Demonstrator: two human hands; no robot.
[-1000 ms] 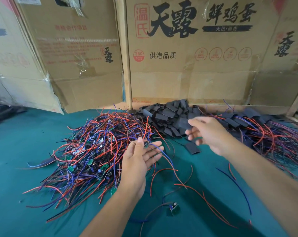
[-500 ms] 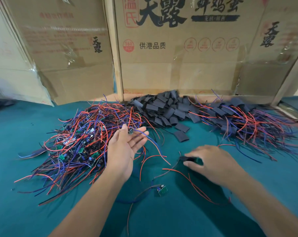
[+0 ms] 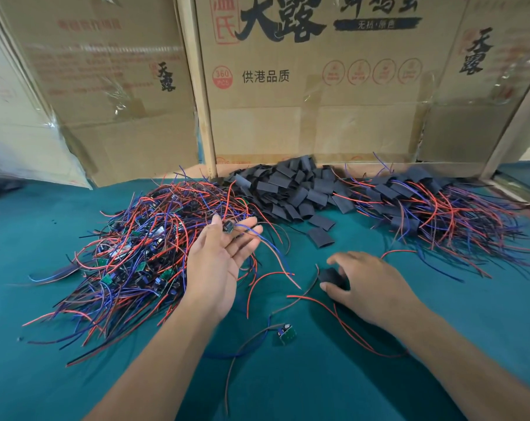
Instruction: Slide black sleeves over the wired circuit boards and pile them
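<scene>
Teal cloth (image 3: 440,344) covers the whole work surface, with cardboard boxes (image 3: 318,86) printed in black and red characters standing along the 12 o'clock edge. At 9 o'clock from the centre lies a big tangled heap of wired circuit boards (image 3: 130,256), small green boards half buried under red, blue and black leads. At 12 o'clock sits a loose mound of flat black sleeves (image 3: 288,189), with 2 stray ones spilled just toward the near side of it. At 2 o'clock is the finished pile (image 3: 434,205), sleeved boards with their red and blue wires fanning outward to the right. The left hand (image 3: 218,262) is raised palm up at the right-hand edge of the tangled heap, fingers straight and relaxed, a small dark board (image 3: 228,227) resting against the fingertips with its blue and red leads trailing down over the palm toward 4 o'clock. The right hand (image 3: 370,284) lies low on the cloth at 3 o'clock from the left one, palm down, thumb and fingers curled round a black sleeve (image 3: 330,276) which it pinches against the cloth; red wires run out from under it toward 6 o'clock. Near the bottom centre, between the 2 forearms, a single bare circuit board (image 3: 286,334) lies alone on the cloth, green face up, its thin leads curving away toward 7 o'clock.
</scene>
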